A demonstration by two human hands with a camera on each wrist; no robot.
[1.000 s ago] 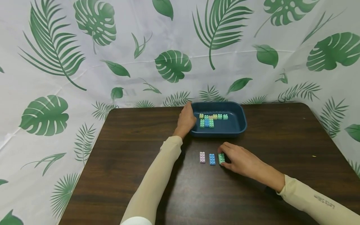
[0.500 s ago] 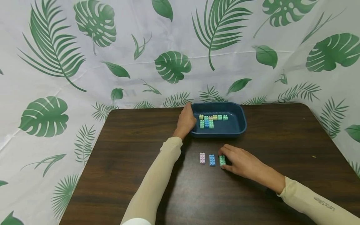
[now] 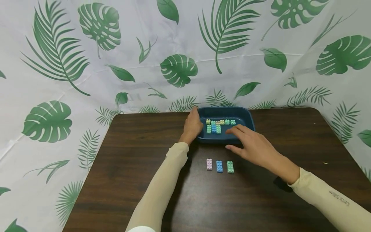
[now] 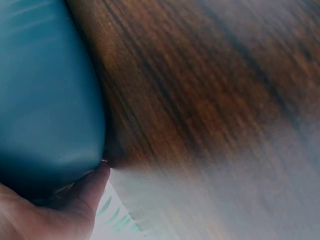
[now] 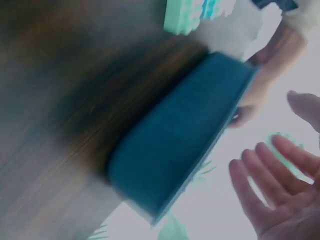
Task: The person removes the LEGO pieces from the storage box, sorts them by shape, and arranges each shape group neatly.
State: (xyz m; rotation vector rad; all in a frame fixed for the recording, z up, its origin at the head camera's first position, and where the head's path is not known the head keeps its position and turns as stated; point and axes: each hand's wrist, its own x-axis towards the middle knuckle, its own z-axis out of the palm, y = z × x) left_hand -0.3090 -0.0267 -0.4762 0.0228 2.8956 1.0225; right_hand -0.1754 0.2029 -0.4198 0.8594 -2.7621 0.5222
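A dark blue plastic tray stands near the back edge of the table. My left hand grips its left end; in the left wrist view the fingers bend against the tray's corner. Over the tray's front right part hovers my right hand, fingers spread and holding nothing. Inside the tray lie several small toy bricks in green, blue, yellow and orange. In front of it, on the table, a pink brick, a blue brick and a green brick form a spaced row.
The dark wooden table extends around the tray on both sides and toward me. Behind it hangs a white cloth printed with green leaves, close to the table's back edge.
My right hand has let go of the green brick beside the blue one and moved up and away to the tray. The green brick shifted slightly nearer to me before release. My left hand stays put.
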